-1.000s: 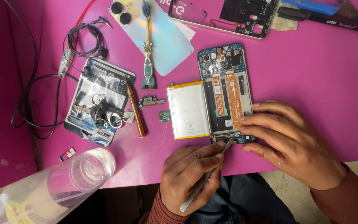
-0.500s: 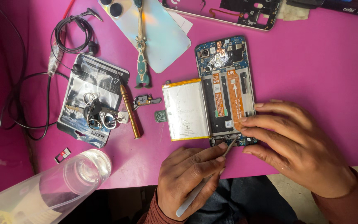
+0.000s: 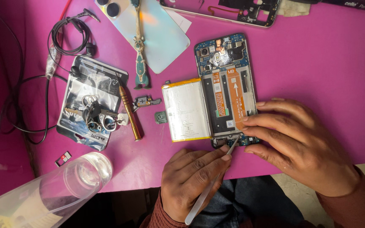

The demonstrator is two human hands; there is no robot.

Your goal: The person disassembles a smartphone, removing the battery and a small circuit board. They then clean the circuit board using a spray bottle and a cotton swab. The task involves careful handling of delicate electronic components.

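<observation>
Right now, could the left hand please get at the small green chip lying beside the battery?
Probably yes: the left hand holds tweezers close by, and bare table lies between it and the chip, with nothing covering it.

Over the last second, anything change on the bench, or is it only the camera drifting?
Mostly camera drift: everything slides slightly in frame together. The left hand still holds the tweezers, tip at the bottom edge of the opened phone. The right hand still presses the phone's lower right side. The battery stays folded out to the left; the keys and clear bottle are unmoved.
</observation>
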